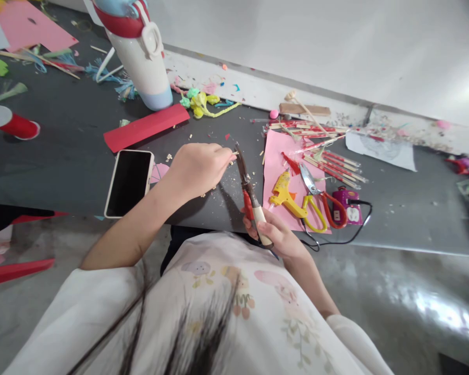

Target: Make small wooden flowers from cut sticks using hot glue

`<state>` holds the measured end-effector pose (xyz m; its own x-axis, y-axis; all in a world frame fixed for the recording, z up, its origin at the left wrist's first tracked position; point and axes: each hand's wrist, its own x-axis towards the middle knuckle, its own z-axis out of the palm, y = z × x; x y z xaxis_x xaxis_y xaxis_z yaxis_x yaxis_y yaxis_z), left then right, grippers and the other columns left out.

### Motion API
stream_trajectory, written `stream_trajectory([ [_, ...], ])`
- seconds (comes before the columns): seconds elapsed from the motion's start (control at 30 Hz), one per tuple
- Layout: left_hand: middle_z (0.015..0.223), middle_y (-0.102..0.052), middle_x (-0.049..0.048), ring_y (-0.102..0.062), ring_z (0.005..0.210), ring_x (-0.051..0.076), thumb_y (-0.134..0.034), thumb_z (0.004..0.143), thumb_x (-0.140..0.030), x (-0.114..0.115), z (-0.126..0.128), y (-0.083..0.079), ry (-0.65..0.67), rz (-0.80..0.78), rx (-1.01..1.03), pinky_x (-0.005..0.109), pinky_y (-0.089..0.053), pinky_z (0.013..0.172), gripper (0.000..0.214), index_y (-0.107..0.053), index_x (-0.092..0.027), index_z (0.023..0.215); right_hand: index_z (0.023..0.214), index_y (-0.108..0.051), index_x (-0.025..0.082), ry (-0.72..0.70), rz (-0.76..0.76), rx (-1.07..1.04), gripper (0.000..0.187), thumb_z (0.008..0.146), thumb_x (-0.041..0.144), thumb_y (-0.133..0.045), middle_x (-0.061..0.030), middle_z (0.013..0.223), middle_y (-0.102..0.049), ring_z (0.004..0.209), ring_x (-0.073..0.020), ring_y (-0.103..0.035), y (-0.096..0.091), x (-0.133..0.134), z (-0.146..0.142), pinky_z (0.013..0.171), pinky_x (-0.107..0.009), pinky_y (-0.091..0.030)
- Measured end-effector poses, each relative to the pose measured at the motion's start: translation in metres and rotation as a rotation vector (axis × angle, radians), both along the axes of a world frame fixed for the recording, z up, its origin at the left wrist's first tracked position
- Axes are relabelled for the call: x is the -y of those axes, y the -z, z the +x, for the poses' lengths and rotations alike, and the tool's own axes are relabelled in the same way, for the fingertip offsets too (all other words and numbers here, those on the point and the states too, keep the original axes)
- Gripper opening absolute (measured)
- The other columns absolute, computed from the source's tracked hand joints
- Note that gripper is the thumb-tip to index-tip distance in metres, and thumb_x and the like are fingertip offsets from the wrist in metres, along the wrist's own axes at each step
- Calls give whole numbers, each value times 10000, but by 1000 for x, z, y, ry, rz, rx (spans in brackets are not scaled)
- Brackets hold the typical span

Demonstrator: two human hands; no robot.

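Observation:
My left hand (199, 169) is closed in a pinch over the table, with the pale tip of a thin wooden stick (235, 153) showing at its fingertips. The rest of that stick is hidden by the fingers. Wrapped round the handles of pruning shears (245, 179), one handle red and one cream, is my right hand (279, 234). The dark metal jaws point away from me and meet the stick's tip. Small wood chips (209, 194) lie scattered below the hands.
Left of my hands lie a phone (128, 182) and a folded red card (146, 127), with a tall bottle (144, 62) behind. At right, pink paper (275, 156) bears a yellow glue gun (285, 195), scissors (310, 182) and several red-wrapped sticks (336, 165). A purple box (346, 203) has a cable.

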<state>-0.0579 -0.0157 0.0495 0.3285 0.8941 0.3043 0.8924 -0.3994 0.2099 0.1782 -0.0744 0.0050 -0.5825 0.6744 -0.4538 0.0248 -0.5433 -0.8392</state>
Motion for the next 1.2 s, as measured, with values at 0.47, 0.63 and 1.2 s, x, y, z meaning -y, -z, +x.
stream_trajectory([
  [0.47, 635, -609, 41, -558, 623, 146, -395, 974, -305, 1, 0, 8, -9, 111, 72, 276, -321, 576, 344, -649, -178, 779, 1027, -600, 173, 60, -3, 0, 577, 660, 592, -752, 8, 728, -524, 566, -96, -413, 2, 2, -1, 508, -256, -257],
  [0.63, 639, -612, 39, -558, 623, 140, -370, 984, -329, 7, 2, 3, -35, 149, 79, 277, -337, 581, 359, -662, -195, 822, 1121, -575, 188, -1, 39, -42, 624, 677, 593, -745, -13, 790, -539, 607, -115, -441, 4, 3, 2, 543, -265, -298],
  [1.2, 643, -634, 37, -609, 623, 142, -433, 976, -320, 24, 1, -5, -22, 276, 90, 284, -391, 574, 295, -706, -209, 977, 1236, -510, 217, -139, 108, -193, 638, 748, 592, -680, -47, 889, -524, 690, -138, -440, 8, 4, 9, 574, -264, -322],
])
